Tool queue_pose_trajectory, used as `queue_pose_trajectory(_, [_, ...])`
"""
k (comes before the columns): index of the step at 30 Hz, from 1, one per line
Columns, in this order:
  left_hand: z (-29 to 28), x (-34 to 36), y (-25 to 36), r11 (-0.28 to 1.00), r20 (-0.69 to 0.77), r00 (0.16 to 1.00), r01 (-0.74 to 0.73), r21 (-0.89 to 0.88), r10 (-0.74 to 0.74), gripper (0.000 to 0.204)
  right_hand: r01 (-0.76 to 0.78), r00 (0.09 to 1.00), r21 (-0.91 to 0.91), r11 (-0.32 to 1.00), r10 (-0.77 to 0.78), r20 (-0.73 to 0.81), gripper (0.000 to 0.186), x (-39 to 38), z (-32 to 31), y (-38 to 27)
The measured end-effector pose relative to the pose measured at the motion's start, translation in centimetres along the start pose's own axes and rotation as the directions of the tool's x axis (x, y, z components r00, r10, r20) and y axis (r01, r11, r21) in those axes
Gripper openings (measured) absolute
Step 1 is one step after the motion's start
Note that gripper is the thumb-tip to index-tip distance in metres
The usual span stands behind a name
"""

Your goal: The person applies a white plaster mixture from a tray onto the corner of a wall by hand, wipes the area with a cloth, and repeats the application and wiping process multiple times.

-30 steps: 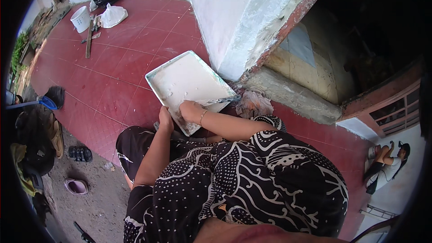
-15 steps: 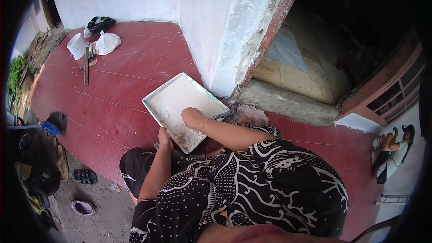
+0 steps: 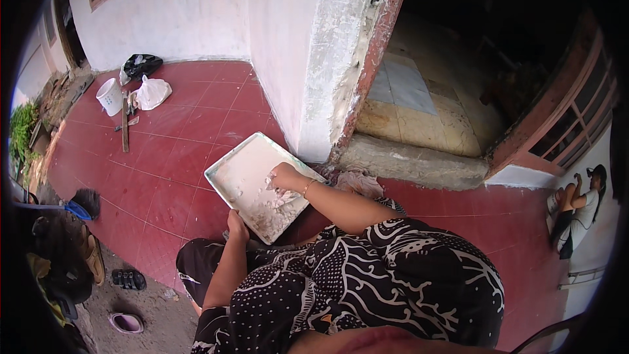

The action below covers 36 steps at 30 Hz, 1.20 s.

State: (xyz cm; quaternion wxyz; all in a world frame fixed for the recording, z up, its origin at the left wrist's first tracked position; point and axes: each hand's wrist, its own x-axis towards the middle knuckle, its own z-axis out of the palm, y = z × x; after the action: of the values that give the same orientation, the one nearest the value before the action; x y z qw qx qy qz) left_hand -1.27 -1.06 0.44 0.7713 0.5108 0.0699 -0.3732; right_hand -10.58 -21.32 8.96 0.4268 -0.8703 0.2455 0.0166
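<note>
A shallow rectangular white tray (image 3: 207,174) rests tilted in front of my lap, over the red tiles. Smooth, creamy pale paste (image 3: 249,162) covers its far part, and wet crumbly lumps (image 3: 267,219) gather at the near end. My left hand (image 3: 237,224) grips the near-left rim, its fingers partly hidden behind the edge. Over the middle of the tray, my right hand (image 3: 285,176) has its fingers bent and smeared with paste, closed around some of it. A crumpled pale cloth (image 3: 359,183) lies just beyond my right forearm.
A white bucket (image 3: 110,97), a white plastic bag (image 3: 152,93), a black bag (image 3: 141,65) and a wooden strip (image 3: 125,124) stand far left. Shoes and a blue dustpan (image 3: 78,209) are at left. A person (image 3: 580,210) sits far right. A raised doorstep (image 3: 413,162) lies ahead.
My view has tilted up, so the scene sits lower. My right hand has moved farther up the tray from the lumpy end, and paste now shows on its fingers. The left hand stays on the rim.
</note>
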Motion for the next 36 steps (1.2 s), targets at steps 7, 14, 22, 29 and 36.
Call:
queue_pose_trajectory(7, [-0.6, 0.9, -0.3, 0.999, -0.045, 0.999, 0.03, 0.033, -0.029, 0.042, -0.015, 0.999, -0.102, 0.995, 0.018, 0.029, 0.018, 0.7, -0.3, -0.1])
queue_pose_trajectory(14, [-0.6, 0.7, -0.5, 1.0, 0.017, 1.0, -0.017, 0.022, 0.016, 0.041, -0.039, 0.998, -0.43, 0.902, 0.016, -0.057, 0.026, -0.7, 1.5, 0.4])
queue_pose_trajectory(22, [-1.1, 1.4, -0.8, 0.999, 0.003, 1.0, -0.01, 0.049, 0.01, 0.04, 0.07, 0.985, -0.374, 0.925, -0.122, -0.118, 0.021, -1.4, 3.5, -2.1])
queue_pose_trajectory(29, [-0.9, 1.1, -0.7, 0.999, 0.011, 1.0, -0.004, 0.034, 0.004, 0.041, 0.136, 0.974, -0.423, 0.896, -0.199, -0.108, 0.016, -1.7, 3.6, -1.7])
queue_pose_trajectory(36, [-0.9, 1.1, -0.6, 1.0, 0.039, 0.999, 0.0, 0.031, -0.001, 0.039, 0.384, 0.763, -0.038, 0.923, -0.34, -0.55, 0.013, -4.0, -9.9, -7.9])
